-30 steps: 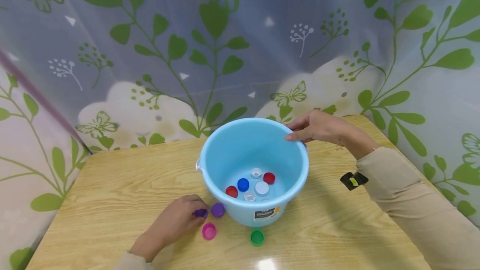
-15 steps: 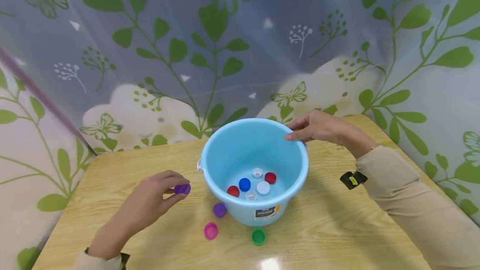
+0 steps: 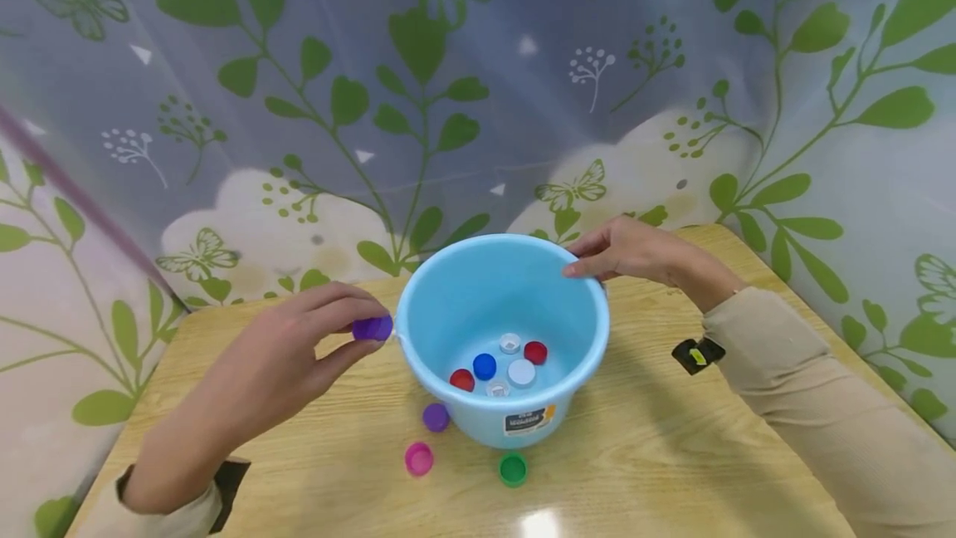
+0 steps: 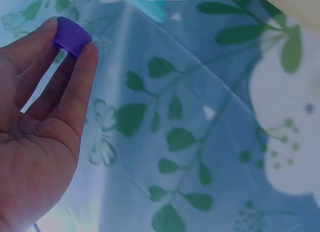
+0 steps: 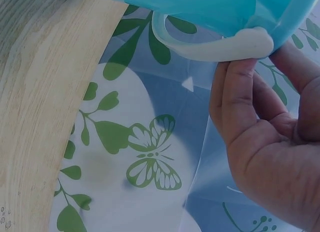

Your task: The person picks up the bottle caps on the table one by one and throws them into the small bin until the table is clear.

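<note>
Just left of the round light-blue plastic bucket [image 3: 493, 289], the left hand [image 3: 287, 355] pinched a round purple plastic cap [image 3: 373, 328]; the right hand [image 3: 631, 251] gripped the far-right rim. Doing this well likely called for lifting the cap over a steadied rim.

Beige long sleeves [image 3: 802, 401] w/ blk cuff straps [image 3: 231, 484], R strap w/ sm yellow-green mark [image 3: 696, 355]

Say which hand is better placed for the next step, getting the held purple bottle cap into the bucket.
Left, I'd judge: the left hand pinches the purple bottle cap beside the light-blue bucket, while the right hand holds the bucket's rim.
</note>
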